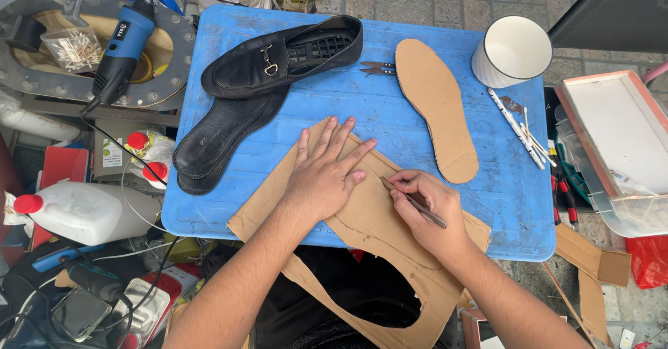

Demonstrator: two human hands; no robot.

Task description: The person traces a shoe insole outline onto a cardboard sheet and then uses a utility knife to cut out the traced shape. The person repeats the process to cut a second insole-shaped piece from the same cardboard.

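My left hand (325, 176) lies flat with fingers spread on a brown cardboard sheet (362, 224) at the near edge of a blue table (390, 119). My right hand (426, 206) grips a thin metal blade (412, 200) with its tip on the cardboard, beside a drawn curved outline. A sole-shaped hole is cut in the sheet's near part. A cut cardboard insole (438, 105) lies on the table further back. A black loafer (278, 55) lies on its side at the back left, above black insoles (219, 140).
Small scissors (377, 68) lie between the loafer and the cardboard insole. A white cup (511, 50) and thin sticks (518, 130) sit at the right. A blue power tool (122, 46), white jug (87, 211) and red-capped bottles (142, 155) crowd the left. A plastic box (619, 147) stands right.
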